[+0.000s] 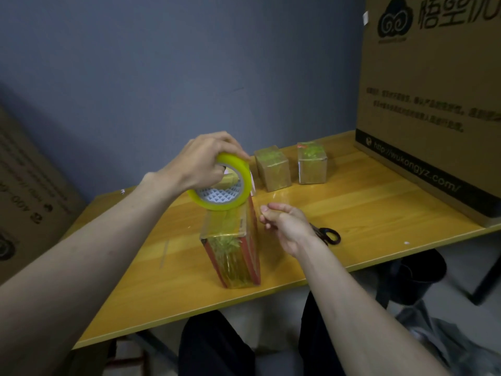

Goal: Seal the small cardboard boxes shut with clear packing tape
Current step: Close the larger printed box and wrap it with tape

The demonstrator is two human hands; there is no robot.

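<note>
Head cam view looks down at our own two arms over a yellow wooden table (pixel 352 213). Our left hand (pixel 202 161) is curled round the roll of clear packing tape (pixel 221 185), fingers over the top of the ring, holding it on edge right above the far end of the box we're working on. That box (pixel 231 245) is a long narrow one lying flat, its long axis running straight away from us, already shiny with tape along the top and near end.

Our right hand (pixel 284 226) sits just to the right of the box, thumb and fingers pinched together as if on the free tail of the tape — though the strip itself is too clear to make out, so we can't swear anything is in the pinch. So the roll is above and to the left of that pinch, and the box's right side lies between the two. The left hand is the one nearer the box top, and our guess is the next pull runs down or along that right face.

Count — one tape roll, one long box in hand, two small cube-ish boxes (pixel 272 169) (pixel 311 164) standing side by side further back, both looking taped. One pair of black-handled scissors (pixel 329 236) lies just beyond our right wrist. One big printed carton (pixel 433 104) is on the table's right end, with another carton (pixel 27 199) leaning at the left.
</note>
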